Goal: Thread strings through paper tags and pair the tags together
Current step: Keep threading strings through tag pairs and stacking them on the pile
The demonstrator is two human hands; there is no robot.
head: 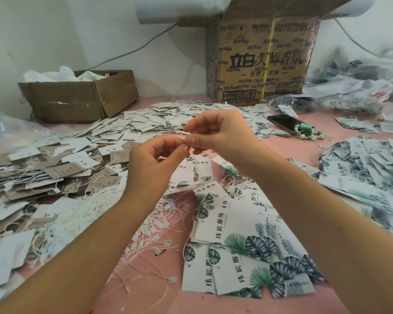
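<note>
Both hands are raised over the middle of the pink table, fingertips meeting. My left hand and my right hand each pinch a thin white string between thumb and forefinger. A white leaf-print tag hangs just below the fingers; whether it is on the string I cannot tell. Loose white strings with small plastic clasps lie on the table under my left forearm. Leaf-print tags are fanned out under my right forearm.
Heaps of small white and brown tags cover the left and far side. Another pile of leaf-print tags lies at the right. A phone and green bead bracelet sit beyond, with two cardboard boxes at the wall.
</note>
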